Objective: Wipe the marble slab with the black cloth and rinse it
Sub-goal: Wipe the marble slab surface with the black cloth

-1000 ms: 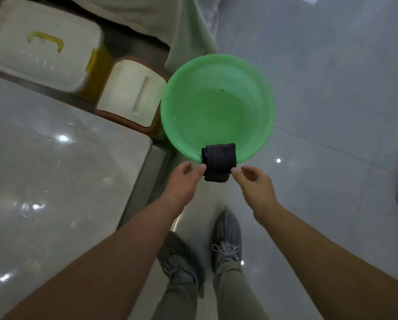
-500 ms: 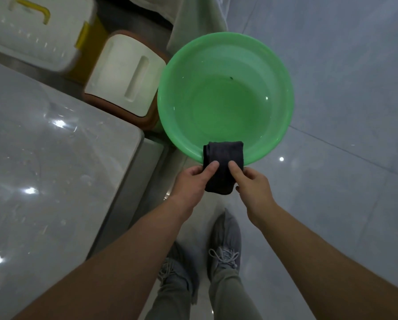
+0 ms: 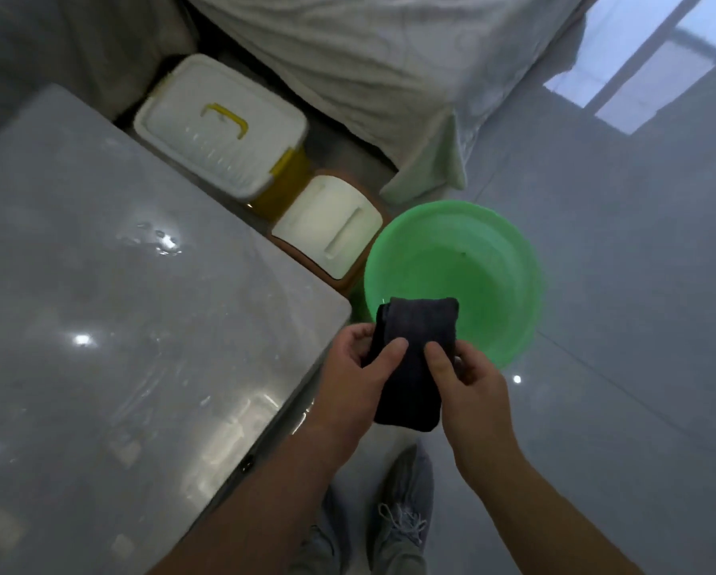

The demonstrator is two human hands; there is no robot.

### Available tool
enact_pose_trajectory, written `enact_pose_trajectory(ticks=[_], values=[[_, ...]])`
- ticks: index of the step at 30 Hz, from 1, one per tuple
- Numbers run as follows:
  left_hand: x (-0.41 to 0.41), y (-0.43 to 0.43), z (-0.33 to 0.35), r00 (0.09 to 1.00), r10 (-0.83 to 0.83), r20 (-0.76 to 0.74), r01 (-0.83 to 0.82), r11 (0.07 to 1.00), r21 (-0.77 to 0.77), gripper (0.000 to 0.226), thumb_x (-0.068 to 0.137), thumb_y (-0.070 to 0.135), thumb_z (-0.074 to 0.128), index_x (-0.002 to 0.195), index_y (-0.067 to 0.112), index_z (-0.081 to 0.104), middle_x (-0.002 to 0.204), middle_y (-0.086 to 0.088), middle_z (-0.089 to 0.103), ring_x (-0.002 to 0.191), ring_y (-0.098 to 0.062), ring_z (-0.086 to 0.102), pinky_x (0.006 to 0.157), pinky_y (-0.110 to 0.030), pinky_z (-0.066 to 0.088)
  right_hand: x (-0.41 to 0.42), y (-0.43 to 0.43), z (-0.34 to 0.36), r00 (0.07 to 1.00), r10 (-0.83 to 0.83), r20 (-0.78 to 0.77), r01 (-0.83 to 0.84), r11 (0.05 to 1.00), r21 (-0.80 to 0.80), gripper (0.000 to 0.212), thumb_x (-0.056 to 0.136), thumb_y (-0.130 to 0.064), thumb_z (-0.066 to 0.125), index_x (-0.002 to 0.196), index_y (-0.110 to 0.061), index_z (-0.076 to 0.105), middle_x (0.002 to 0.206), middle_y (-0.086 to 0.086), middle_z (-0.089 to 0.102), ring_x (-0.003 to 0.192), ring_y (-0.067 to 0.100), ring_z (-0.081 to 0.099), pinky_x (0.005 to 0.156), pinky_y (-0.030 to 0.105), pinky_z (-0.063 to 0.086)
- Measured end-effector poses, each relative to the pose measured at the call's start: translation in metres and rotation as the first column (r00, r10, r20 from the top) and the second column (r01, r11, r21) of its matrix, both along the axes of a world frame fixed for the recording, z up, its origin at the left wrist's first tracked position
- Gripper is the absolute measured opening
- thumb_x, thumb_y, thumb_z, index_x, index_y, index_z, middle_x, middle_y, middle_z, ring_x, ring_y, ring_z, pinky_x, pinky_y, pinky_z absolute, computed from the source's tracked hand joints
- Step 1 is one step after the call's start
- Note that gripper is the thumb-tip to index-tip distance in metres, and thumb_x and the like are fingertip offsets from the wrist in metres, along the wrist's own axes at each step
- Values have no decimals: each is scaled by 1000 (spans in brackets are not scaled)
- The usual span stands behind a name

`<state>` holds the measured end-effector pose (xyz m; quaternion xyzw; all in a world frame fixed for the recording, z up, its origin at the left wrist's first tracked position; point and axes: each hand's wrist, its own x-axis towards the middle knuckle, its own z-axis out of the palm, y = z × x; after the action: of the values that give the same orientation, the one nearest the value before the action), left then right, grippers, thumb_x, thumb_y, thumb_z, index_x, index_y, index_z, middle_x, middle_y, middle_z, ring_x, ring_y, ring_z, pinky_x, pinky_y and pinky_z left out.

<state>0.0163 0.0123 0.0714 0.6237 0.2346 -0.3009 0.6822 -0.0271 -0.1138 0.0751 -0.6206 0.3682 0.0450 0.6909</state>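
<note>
black cloth (image 3: 414, 359) folded, long axis running up-down at lower centre of frame, pinched from both sides: left hand (image 3: 358, 381) and right hand (image 3: 470, 388) each with thumb on top and fingers curled underneath. marble slab (image 3: 119, 325) lies to the left, its corner just beside the left hand, the nearer one; green basin (image 3: 509, 259) sits just above the cloth. half a second ago the cloth hung over the basin's near rim; now it appears lifted off, drawn toward the body.
</note>
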Motion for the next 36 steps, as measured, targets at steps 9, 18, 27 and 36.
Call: enact_pose_trajectory(ticks=[9,18,27,36], values=[[33,142,92,906,422,25,-423,905,38,37,90,20,72,118,13,51,102,-11,73,78,-15,75,58,-28,58,85,128,71,910,415,27,-414,899,145,14,98,-20,62,107,-17,72,100,3,78,95,20,74,80,34,61],[66,322,90,984,118,133,-146,963,226,77,74,3,85,136,36,53,98,-12,69,90,-19,70,74,-23,58,165,266,72,666,746,5,-744,665,-59,32,97,-23,66,124,-38,60,120,7,69,106,24,69,86,45,62],[136,413,66,986,28,165,-68,968,240,56,67,5,90,119,17,72,100,1,76,91,-9,73,84,-29,60,245,340,57,404,913,-52,-915,404,-12,61,87,-4,76,139,-27,53,129,0,64,117,14,64,103,38,53],[195,423,35,951,223,216,-276,926,258,14,80,18,82,88,26,75,95,-1,73,86,-8,69,76,-20,52,319,365,35,348,938,-7,-932,345,-109,18,90,-28,72,105,-24,65,109,5,66,100,13,67,82,22,54]])
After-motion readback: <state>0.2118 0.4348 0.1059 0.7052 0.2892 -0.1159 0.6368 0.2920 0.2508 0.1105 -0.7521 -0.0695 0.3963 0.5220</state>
